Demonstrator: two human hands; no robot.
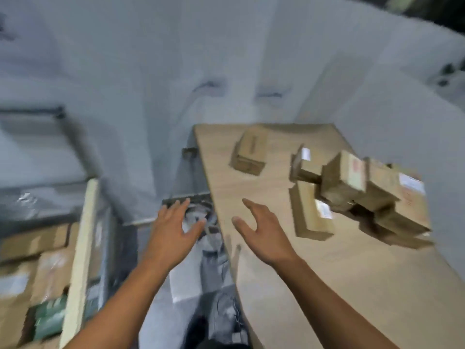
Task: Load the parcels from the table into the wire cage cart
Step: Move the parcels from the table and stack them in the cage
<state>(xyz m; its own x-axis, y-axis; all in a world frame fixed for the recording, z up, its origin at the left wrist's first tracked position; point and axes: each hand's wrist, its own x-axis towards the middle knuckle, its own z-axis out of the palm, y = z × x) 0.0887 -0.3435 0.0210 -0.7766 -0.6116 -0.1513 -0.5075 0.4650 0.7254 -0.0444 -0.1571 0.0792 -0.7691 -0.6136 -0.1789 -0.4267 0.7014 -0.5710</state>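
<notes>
Neither hand's holding anything, fingers spread: the right hand (261, 233) hangs over the table (327, 285), way closer than the left hand (173, 222) to the flat box (310, 212) lying ahead-right of it, long side pointing away, cart (83, 235) off left.

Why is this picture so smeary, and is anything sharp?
Head view: motion blur smears everything; the parcels on the table and those in the cart have unreadable labels. Head view: the left hand and right hand, both open, are clearest. Head view: lighting is dim and flat, no glare.
</notes>
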